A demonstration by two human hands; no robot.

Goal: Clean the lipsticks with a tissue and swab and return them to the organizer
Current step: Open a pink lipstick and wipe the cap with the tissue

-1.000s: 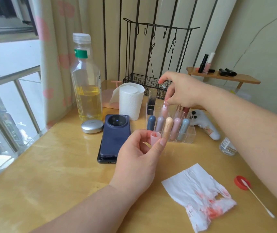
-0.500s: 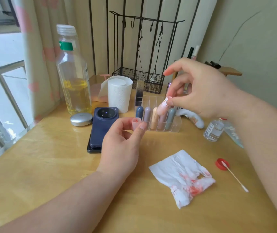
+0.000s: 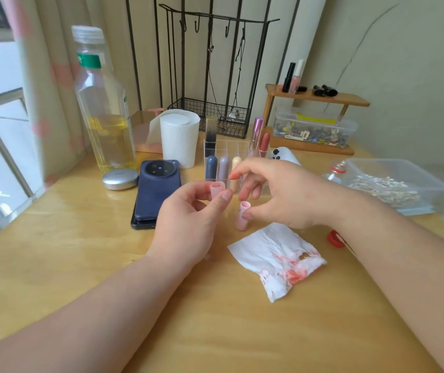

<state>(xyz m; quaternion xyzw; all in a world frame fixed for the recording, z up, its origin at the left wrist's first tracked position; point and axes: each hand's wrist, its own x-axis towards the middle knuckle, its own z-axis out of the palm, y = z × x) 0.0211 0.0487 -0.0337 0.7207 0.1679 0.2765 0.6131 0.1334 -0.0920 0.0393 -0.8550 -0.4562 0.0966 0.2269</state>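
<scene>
Pink plastic in both hands! The left hand pinches the little cap between thumb and forefinger, hollow side up. The right hand grips the uncapped tube between thumb and middle fingers, forefinger lifted free. The tube stands upright at six o'clock of the organizer and eleven o'clock of the tissue; whether its base touches the table, I cannot tell.

By my read we're midway. The tissue shows red smears, so some wiping looks done, and several capped lipsticks stand in the organizer's slots. This one is out and open, so it likely needs wiping, capping and slotting back.

Now the blind spots. The right hand covers the organizer's right-hand slots, so no full count there. The swab is almost wholly behind the right forearm, near the red lid at three o'clock of the tissue. Nothing tells me which stored lipsticks are clean.
</scene>
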